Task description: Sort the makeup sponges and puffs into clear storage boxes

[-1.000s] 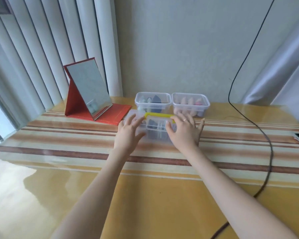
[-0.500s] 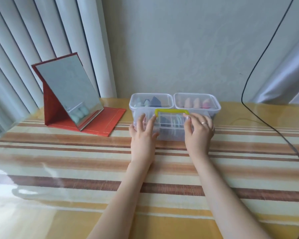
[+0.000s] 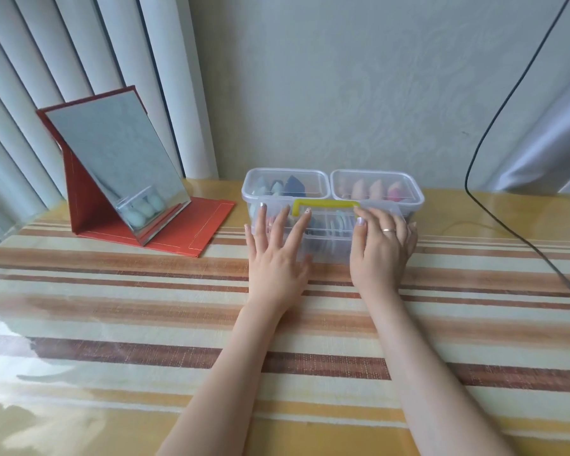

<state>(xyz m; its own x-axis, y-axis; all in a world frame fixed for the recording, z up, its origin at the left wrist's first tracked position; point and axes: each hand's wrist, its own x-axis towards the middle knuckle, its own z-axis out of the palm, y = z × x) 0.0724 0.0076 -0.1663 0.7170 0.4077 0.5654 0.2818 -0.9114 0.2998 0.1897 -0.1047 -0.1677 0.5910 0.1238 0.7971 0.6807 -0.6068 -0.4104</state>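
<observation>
Striped glossy table [image 3: 145, 311] below pale wall; left hand [image 3: 277, 258], right hand [image 3: 380, 255], fingers straight, flat against clear box [image 3: 326, 238].

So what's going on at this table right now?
A person has both hands flat on a clear box with a yellow handle, the left hand and right hand pressing its lid. Round puffs show through its side. Behind it sit two more clear boxes, the left box with blue and green sponges, the right box with pink and peach ones. A red folding mirror stands to the left.
</observation>
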